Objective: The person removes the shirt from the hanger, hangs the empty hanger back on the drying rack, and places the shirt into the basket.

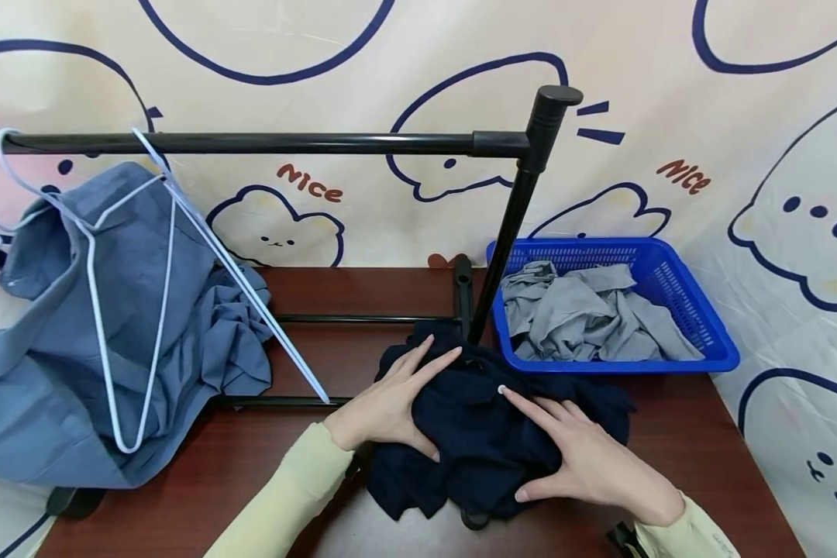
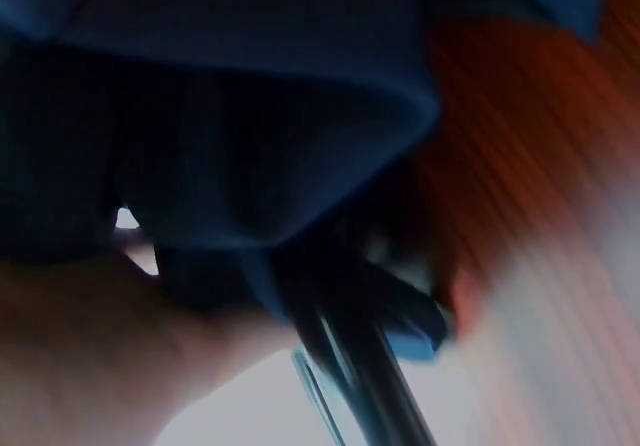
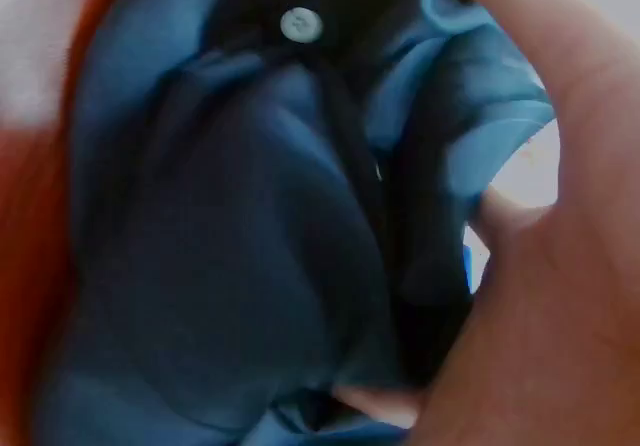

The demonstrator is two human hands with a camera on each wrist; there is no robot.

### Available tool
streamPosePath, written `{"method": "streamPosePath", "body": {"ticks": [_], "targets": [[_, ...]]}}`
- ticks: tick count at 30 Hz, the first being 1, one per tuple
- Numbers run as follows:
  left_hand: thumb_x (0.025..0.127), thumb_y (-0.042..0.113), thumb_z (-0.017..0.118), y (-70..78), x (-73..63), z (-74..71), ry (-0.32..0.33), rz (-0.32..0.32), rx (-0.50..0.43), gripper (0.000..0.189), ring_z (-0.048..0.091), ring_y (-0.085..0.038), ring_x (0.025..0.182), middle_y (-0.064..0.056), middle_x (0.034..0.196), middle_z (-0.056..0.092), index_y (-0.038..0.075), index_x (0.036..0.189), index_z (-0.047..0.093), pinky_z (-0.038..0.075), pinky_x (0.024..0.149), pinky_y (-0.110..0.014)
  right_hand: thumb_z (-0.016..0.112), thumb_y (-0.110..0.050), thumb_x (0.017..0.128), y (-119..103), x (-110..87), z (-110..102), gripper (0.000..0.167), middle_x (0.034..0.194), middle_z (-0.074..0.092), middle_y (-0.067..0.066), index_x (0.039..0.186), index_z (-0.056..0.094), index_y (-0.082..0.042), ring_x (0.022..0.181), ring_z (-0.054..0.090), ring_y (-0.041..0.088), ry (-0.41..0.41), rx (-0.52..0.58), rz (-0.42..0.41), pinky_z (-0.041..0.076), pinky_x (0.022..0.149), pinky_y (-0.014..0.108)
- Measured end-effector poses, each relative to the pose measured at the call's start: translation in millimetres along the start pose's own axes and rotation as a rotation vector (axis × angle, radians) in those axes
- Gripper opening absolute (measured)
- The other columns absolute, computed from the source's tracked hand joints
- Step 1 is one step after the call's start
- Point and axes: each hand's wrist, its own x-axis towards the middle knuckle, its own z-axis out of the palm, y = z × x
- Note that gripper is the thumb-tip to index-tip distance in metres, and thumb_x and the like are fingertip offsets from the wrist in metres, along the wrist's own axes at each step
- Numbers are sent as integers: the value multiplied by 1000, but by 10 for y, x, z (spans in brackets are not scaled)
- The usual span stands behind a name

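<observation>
A crumpled navy buttoned garment [image 1: 481, 426] lies in a heap on the brown table, over the foot of a black rack. My left hand [image 1: 387, 407] touches its left side with fingers spread and fairly straight. On the right side, my right hand [image 1: 589, 461] rests against the cloth, thumb and fingers wide apart. Close up in the right wrist view, a pale button [image 3: 301, 24] shows on the dark fabric. The left wrist view is blurred, with navy folds [image 2: 280, 146] hanging over a black tube [image 2: 365, 376].
The black rack's top bar [image 1: 321, 143] crosses above the table [image 1: 683, 457]. A blue-grey garment [image 1: 146, 310] and light-blue hangers [image 1: 233, 267] hang at left. Behind the right hand, a blue basket [image 1: 704, 318] holds grey cloth [image 1: 593, 318]. A patterned curtain [image 1: 404, 225] stands behind.
</observation>
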Motion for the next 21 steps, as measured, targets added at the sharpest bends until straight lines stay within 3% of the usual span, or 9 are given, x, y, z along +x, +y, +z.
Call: {"method": "streamPosePath", "body": {"ticks": [5, 8, 12, 16, 21], "targets": [[55, 60, 96, 38, 84, 67, -45, -69, -4, 142, -10, -48, 149, -6, 167, -22, 55, 158, -2, 23, 99, -82, 73, -84, 63, 161, 119, 188, 127, 155, 35, 21, 163, 5, -43, 136, 31, 60, -33, -3, 22, 40, 90, 75], [54, 56, 98, 36, 132, 113, -45, -100, 5, 144, -4, -48, 150, -8, 167, -20, 57, 157, -3, 22, 101, -80, 68, -91, 61, 194, 195, 286, 133, 153, 37, 22, 164, 1, -40, 134, 36, 58, 0, -89, 17, 42, 86, 75], [57, 46, 101, 47, 175, 156, -32, -102, 29, 143, 13, -47, 149, -12, 169, -4, 53, 159, 0, 29, 103, -75, 64, -93, 61, 186, 256, 372, 136, 149, 41, 24, 165, 4, -30, 130, 42, 55, 55, -210, 17, 44, 85, 72], [64, 31, 100, 66, 174, 199, -8, -71, 34, 131, 24, -44, 144, -16, 165, 17, 45, 160, 13, 37, 102, -67, 79, -76, 67, 161, 260, 413, 130, 145, 45, 25, 164, 14, -17, 124, 48, 51, 106, -271, -18, 48, 83, 64], [76, 18, 93, 47, 159, 255, 15, 12, 9, 107, 27, -40, 145, -11, 159, 33, 39, 157, 26, 35, 106, -62, 91, -35, 75, 139, 266, 418, 107, 140, 53, 19, 158, 29, -7, 119, 55, 40, 180, -274, -82, 51, 86, 53]]}}
